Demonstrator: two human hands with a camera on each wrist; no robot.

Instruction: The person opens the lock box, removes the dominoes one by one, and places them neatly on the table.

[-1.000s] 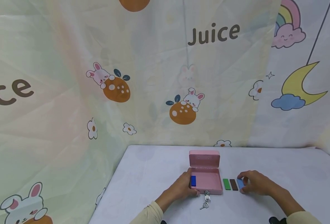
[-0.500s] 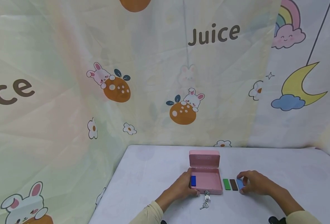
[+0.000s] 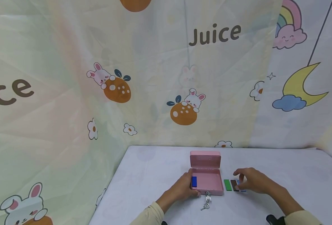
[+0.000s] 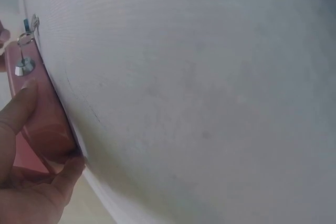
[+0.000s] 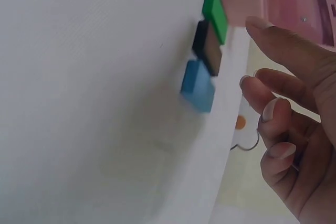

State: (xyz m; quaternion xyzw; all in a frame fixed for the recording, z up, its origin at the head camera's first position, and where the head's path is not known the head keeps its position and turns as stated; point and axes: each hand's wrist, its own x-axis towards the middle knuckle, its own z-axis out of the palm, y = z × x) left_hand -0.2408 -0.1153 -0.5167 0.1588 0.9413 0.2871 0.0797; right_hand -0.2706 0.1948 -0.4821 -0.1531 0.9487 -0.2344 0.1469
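Note:
My left hand grips the left side of a pink metal box, whose lid stands raised at the back. Inside, a dark blue block lies against the left wall. Keys hang from the lock at the box's front. To the right of the box, a green block, a dark brown block and a light blue block lie in a row on the table. Over the light blue end of the row hovers my right hand, fingers loosely bent and apart from the blocks.
A white cloth covers the table. Behind it hangs a printed curtain with rabbits, oranges and flowers. The curtain also runs along the table's left side.
My right hand has let go of the light blue block and shifted slightly left and up. The light blue block now lies close beside the brown one. My left hand stays on the box.

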